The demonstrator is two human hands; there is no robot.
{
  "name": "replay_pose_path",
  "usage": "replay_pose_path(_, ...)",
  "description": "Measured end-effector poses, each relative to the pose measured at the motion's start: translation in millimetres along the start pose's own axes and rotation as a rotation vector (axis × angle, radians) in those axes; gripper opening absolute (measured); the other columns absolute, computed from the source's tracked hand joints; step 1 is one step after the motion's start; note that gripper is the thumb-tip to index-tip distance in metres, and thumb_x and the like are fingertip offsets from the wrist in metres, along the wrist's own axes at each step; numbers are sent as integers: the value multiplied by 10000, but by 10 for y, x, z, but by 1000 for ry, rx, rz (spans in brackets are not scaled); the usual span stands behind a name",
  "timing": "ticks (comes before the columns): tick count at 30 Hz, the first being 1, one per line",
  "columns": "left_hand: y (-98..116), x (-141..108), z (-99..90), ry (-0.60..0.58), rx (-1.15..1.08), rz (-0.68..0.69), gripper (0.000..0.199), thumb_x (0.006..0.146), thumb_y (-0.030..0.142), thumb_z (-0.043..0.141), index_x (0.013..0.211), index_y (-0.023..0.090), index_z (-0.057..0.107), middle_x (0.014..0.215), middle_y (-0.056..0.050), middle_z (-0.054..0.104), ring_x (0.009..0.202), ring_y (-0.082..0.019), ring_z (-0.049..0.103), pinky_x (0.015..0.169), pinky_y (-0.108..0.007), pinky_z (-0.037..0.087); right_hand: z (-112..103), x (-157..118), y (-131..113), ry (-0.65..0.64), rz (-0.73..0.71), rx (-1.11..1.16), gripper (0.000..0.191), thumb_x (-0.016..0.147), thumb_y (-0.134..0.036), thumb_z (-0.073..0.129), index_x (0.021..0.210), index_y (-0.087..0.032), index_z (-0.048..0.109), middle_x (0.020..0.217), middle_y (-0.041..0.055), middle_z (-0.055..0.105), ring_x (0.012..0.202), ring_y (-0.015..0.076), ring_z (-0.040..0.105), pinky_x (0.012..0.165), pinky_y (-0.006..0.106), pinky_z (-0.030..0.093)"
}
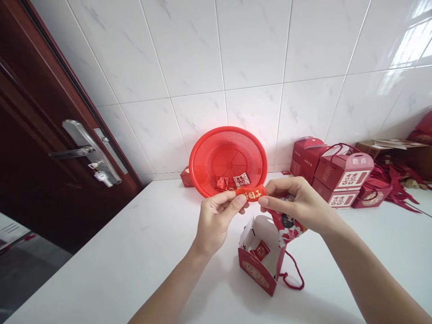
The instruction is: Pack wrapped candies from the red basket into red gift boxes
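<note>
Both hands pinch the two ends of a small red wrapped roll with gold characters [250,194], held up above the table. My left hand [216,220] has thumb and fingers closed on its left end. Thumb and fingers of my right hand [299,202] close at its right end, and a red packet with a cartoon figure [288,225] hangs below that palm, partly hidden. Under the hands stands an open red gift box [256,272] with a white inside and a dark red cord handle [299,283]. Inside it lies a small red packet [261,250].
A red plastic basket [193,168] leans toward the tiled wall, with a few small wrapped pieces [241,180] in it. Closed red gift boxes [344,173] are stacked at right, near red ribbons [401,189] and a cardboard box [418,155]. A brown door [37,135] stands left.
</note>
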State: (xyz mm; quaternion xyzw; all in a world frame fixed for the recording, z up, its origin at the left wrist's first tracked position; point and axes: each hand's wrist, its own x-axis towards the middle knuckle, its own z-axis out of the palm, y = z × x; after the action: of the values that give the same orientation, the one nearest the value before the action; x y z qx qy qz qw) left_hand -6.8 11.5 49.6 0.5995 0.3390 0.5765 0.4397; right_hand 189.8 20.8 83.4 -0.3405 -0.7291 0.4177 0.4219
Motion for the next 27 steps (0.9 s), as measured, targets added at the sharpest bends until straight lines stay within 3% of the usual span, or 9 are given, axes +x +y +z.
replay_pose_path(14, 8, 2, 20, -28, -4, 7, 184, 830, 360, 741, 770, 190, 782, 712, -33, 712, 675, -143, 606, 667, -268, 526, -13, -13, -12, -41, 27, -25, 354, 791, -498, 749, 704, -159, 690, 616, 4, 608, 549, 99, 492, 486, 230, 365)
replay_pose_path(24, 20, -3, 51, -42, -41, -30, 186, 802, 328, 768, 931, 193, 777, 905, -53, 771, 836, -185, 700, 780, -293, 571, -75, -28, -3, -93, 30, -68, 323, 813, -462, 740, 702, -161, 701, 615, -3, 600, 558, 100, 489, 506, 235, 378)
replay_pose_path(27, 42, 0, 6, -74, 33, -25, 174, 820, 323, 750, 932, 192, 771, 912, -53, 771, 864, -195, 706, 803, -298, 567, -102, -41, -17, -51, 48, -66, 338, 799, -481, 753, 709, -160, 697, 605, -6, 590, 537, 93, 477, 477, 225, 354)
